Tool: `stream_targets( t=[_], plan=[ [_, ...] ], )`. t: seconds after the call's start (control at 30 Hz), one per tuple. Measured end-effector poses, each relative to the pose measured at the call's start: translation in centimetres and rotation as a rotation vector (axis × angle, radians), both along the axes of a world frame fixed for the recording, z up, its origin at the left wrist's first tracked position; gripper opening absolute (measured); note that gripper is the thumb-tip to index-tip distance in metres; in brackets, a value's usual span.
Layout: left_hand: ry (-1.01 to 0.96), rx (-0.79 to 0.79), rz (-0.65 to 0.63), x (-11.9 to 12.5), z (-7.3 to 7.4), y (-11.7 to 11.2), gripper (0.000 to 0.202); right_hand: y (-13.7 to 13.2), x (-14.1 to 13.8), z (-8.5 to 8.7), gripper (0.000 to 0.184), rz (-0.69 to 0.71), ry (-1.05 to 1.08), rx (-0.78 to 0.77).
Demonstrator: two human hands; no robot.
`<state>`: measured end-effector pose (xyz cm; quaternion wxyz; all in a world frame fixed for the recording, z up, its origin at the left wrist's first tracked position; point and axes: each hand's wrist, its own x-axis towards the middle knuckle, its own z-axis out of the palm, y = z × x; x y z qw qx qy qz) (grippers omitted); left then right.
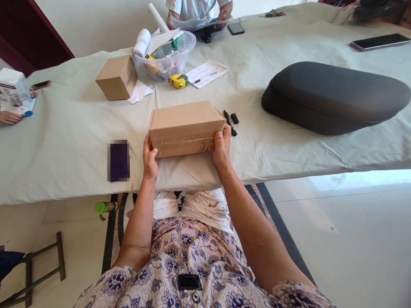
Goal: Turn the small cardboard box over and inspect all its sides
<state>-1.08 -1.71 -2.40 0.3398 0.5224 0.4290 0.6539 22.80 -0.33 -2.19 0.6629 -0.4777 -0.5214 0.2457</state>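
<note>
A taped brown cardboard box (186, 122) lies on the cloth-covered table (73, 141) right in front of me. My left hand (150, 159) grips its near left corner, thumb on the front face. My right hand (222, 147) grips the near right corner, fingers curled over the top edge. A small drawing shows on the box's front face near my right hand. A black marker (230, 122) and its cap (234, 118) lie just right of the box.
A second cardboard box (116, 78), a clear plastic bowl (168, 57) of items, a yellow tape measure (178, 81) and papers sit farther back. A dark cushion (334, 96) lies right; a phone (118, 160) lies left. Other people sit at the far and left edges.
</note>
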Motion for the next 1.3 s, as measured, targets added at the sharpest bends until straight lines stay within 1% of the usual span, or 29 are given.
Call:
stream_targets(
  t=[0.17,0.27,0.33,0.43,0.53,0.63,0.7,0.77,0.83,0.9,0.97,1.03,1.1,1.17,1.3],
  plan=[
    [-0.042,-0.073,0.053,0.0,-0.7,0.2,0.056,0.0,-0.1,0.0,0.078,0.052,-0.032,0.031],
    [-0.026,-0.086,0.081,0.1,-0.6,0.3,0.050,0.2,-0.1,-0.2,0.079,0.076,-0.026,0.019],
    [-0.015,-0.071,0.067,0.2,-0.5,0.2,0.049,0.3,-0.1,-0.4,0.079,0.067,-0.022,-0.003],
    [-0.008,-0.014,0.050,0.2,-0.1,-0.1,0.057,0.2,0.0,-0.4,0.076,0.071,-0.023,0.007],
    [0.022,0.024,0.111,0.2,0.1,-0.4,0.068,0.0,0.0,-0.1,0.069,0.106,-0.010,0.034],
    [0.022,0.023,0.166,0.2,0.1,-0.4,0.065,0.0,-0.1,-0.1,0.064,0.142,0.006,0.031],
    [0.020,0.048,0.156,0.2,0.1,-0.4,0.060,0.1,-0.2,-0.3,0.062,0.147,-0.002,0.028],
    [0.052,0.082,0.121,0.4,0.1,-0.4,0.057,0.3,-0.3,-0.6,0.063,0.112,-0.026,0.027],
    [0.122,0.088,0.096,0.8,0.0,-0.5,0.059,0.4,-0.5,-0.9,0.067,0.048,-0.070,0.022],
    [0.205,0.055,0.116,1.3,0.0,-0.7,0.063,0.5,-0.7,-1.1,0.075,-0.012,-0.128,0.016],
    [0.286,0.011,0.161,1.9,0.0,-0.9,0.072,0.5,-0.9,-1.2,0.086,-0.056,-0.187,0.027],
    [0.351,0.004,0.213,2.5,0.1,-1.1,0.087,0.4,-1.1,-1.2,0.099,-0.088,-0.240,0.055],
    [0.400,0.023,0.267,3.0,0.2,-1.2,0.102,0.2,-1.2,-1.2,0.110,-0.105,-0.288,0.072],
    [0.442,0.029,0.320,3.4,0.4,-1.2,0.112,0.0,-1.3,-1.2,0.117,-0.107,-0.332,0.063],
    [0.485,0.005,0.398,3.7,0.4,-1.0,0.120,-0.1,-1.6,-1.5,0.123,-0.091,-0.380,0.039]
  ],
)
